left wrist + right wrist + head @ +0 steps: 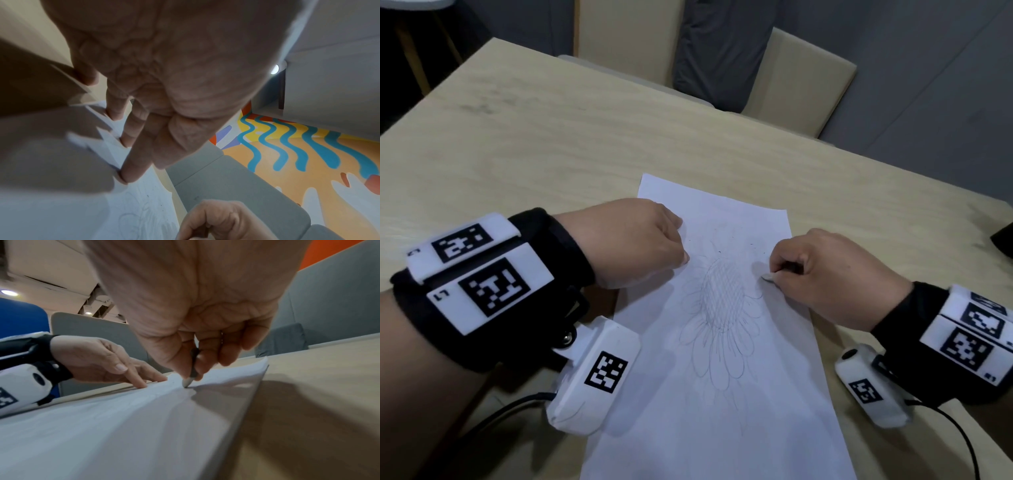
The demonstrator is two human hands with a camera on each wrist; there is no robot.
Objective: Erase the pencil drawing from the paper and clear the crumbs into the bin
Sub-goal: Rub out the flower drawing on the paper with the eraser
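On pale wooden table (pixel 551 144), your flat-fingered left hand (pixel 633 240) pins white paper (pixel 722 411) while your right hand (pixel 828 274) pinches a small eraser (pixel 768 277) at three o'clock of the mostly intact pencil flower (pixel 722 308); few crumbs (pixel 753 244), binning remains.

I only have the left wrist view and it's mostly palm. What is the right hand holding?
Observer: The right hand pinches an eraser whose pale tip touches the paper.
Operator: Where on the drawing?
Observer: Head view puts the tip just right of the flower centre's hatching.
Operator: Is my left hand pinning the sheet?
Observer: Yes, the left hand rests its fingers straight on the paper's left edge.
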